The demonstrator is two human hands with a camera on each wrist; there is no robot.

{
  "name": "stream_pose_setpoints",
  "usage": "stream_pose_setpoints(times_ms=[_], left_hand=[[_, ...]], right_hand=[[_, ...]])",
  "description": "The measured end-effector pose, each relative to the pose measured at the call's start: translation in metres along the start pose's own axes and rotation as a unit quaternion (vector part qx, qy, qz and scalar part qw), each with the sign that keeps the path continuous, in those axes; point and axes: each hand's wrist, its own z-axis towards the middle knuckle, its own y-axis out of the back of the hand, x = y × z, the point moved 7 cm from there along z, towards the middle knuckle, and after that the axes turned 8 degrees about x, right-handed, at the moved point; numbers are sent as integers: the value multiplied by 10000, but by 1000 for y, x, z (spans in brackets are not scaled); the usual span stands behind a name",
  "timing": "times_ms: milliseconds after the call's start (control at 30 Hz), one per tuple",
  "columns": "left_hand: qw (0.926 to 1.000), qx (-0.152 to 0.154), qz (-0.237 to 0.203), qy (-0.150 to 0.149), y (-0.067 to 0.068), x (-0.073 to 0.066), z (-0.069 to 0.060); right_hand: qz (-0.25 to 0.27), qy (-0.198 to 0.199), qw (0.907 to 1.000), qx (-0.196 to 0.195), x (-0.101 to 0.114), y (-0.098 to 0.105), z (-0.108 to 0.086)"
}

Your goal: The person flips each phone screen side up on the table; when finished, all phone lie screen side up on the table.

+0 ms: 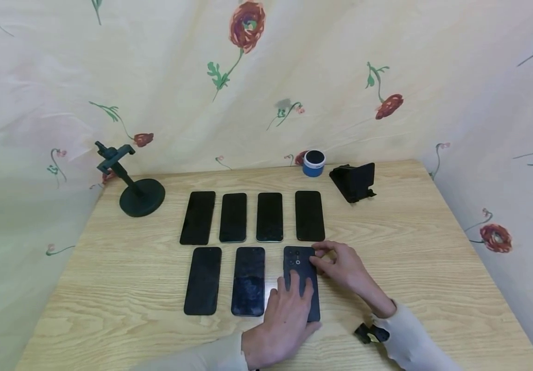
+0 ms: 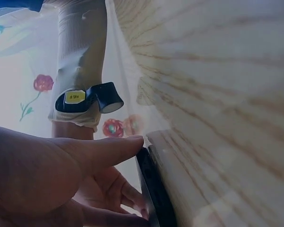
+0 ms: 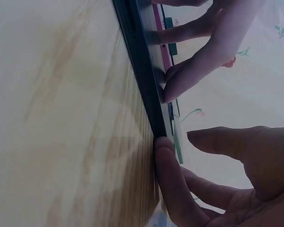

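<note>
A dark phone [image 1: 312, 309] lies back up on the table, its camera side showing at the far end. My left hand [image 1: 285, 319] rests on it with spread fingers; in the left wrist view, the thumb [image 2: 111, 153] touches the phone's near edge. At the far right corner is my right hand [image 1: 345, 265]. The right wrist view shows a fingertip [image 3: 164, 144] against the phone's edge [image 3: 149, 94], with the thumb [image 3: 217, 142] apart from it. To the left, two phones lie screen up, a dark one [image 1: 203, 281] and a glossy one [image 1: 248, 281].
Several black-screened phones, one of them at the right end [image 1: 310, 216], form a row farther back. Behind stand a round-based phone stand [image 1: 142, 198], a blue-and-white cylinder [image 1: 313, 165] and a black folding stand [image 1: 359, 181]. A flowered cloth [image 1: 178, 103] hangs behind the wooden table [image 1: 414, 247].
</note>
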Motion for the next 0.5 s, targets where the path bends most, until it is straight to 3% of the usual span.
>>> stream_pose_setpoints(times_ms=[200,500], left_hand=[[9996,-218,-40,-176,4,-1,0],[9993,-336,0,-170,4,-2,1]], right_hand=[[-32,6,10000,41,0,-1,1],[-30,7,10000,56,-1,-1,3]])
